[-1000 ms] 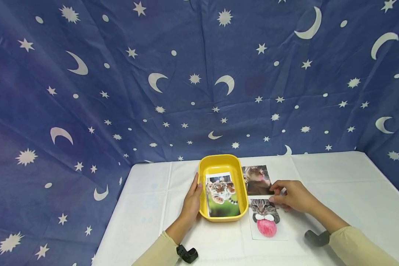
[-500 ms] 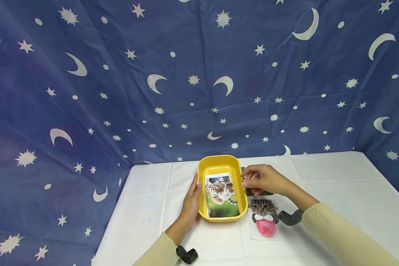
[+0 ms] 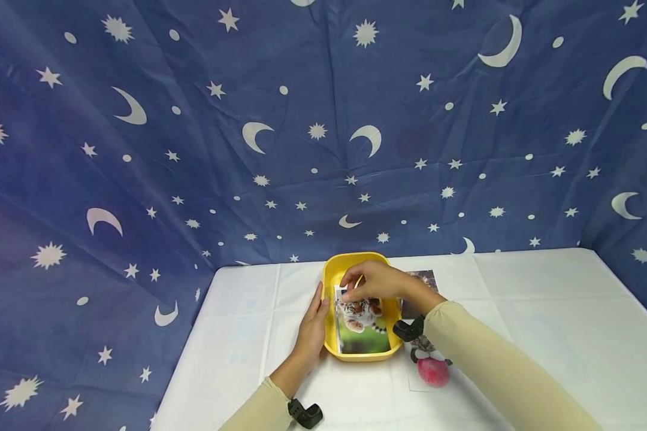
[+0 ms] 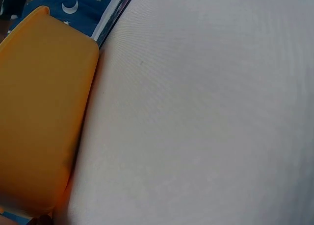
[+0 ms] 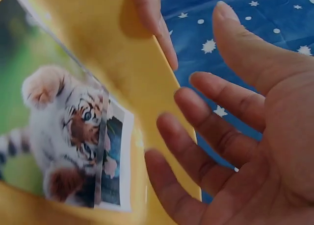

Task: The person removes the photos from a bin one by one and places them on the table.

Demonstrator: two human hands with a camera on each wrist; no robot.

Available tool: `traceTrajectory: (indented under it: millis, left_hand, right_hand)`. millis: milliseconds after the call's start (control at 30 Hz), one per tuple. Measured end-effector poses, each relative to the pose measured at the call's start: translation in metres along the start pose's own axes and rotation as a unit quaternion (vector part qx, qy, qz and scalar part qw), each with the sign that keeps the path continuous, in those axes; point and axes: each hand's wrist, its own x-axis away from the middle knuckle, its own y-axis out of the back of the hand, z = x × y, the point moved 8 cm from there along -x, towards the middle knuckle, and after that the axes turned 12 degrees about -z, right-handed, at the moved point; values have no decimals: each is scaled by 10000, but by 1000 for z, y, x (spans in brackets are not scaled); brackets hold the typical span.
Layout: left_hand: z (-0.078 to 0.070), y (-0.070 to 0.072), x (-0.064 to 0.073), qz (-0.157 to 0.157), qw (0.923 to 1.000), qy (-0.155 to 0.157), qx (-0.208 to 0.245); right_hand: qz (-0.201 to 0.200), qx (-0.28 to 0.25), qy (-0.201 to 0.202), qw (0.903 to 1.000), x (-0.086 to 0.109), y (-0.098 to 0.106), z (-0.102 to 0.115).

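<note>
A yellow plastic tray (image 3: 363, 357) sits on the white-covered table with a tiger cub photo card (image 3: 361, 338) inside. My left hand (image 3: 310, 329) holds the tray's left side, thumb at the rim and fingers along the outer wall. My right hand (image 3: 374, 280) hovers over the far part of the tray, above the card's top end. In the right wrist view its fingers are relaxed and spread, nothing between them. Under the tiger card, the end of another card (image 5: 126, 161) sticks out. The left wrist view shows mostly the tray's outer wall (image 4: 44, 112).
Right of the tray lie a dark photo card (image 3: 427, 280), partly behind my right wrist, and a cat picture card (image 3: 433, 372) with a pink ball, partly covered by my sleeve. A blue star-and-moon cloth (image 3: 323, 149) hangs behind the table (image 3: 544, 335).
My right hand has moved left from beside the two cards, past the tray's right rim, to over the tray. My left hand and the tray have stayed in place.
</note>
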Motion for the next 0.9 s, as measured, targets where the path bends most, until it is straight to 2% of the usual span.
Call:
traceTrajectory:
  millis: [167,333,467,600,767,900]
  left_hand:
    - [0,2,1,-42,9999,25,-141]
    - [-1,0,3,27,9999,72,-89]
    - [-1,1,2,2,10000,44,-53]
    - [0,0,0,4,10000,16,-34]
    - [0,-2,1,24,10000,25,-4]
    - [-1,-1,1,-6,10000,35,10]
  right_hand:
    - [252,469,-70,9986,-13,-11,-1]
    - [505,1151,-500,9908,-19,-16,-16]
    - [747,1368,-898,9837,-19,-21,-28]
    - [923,1572,-1103,9770,-17,-24,-36]
    - [809,1690,-1138,9757,-15,-20,-38]
    - [688,1867,-886,9760,-15,-18,-35]
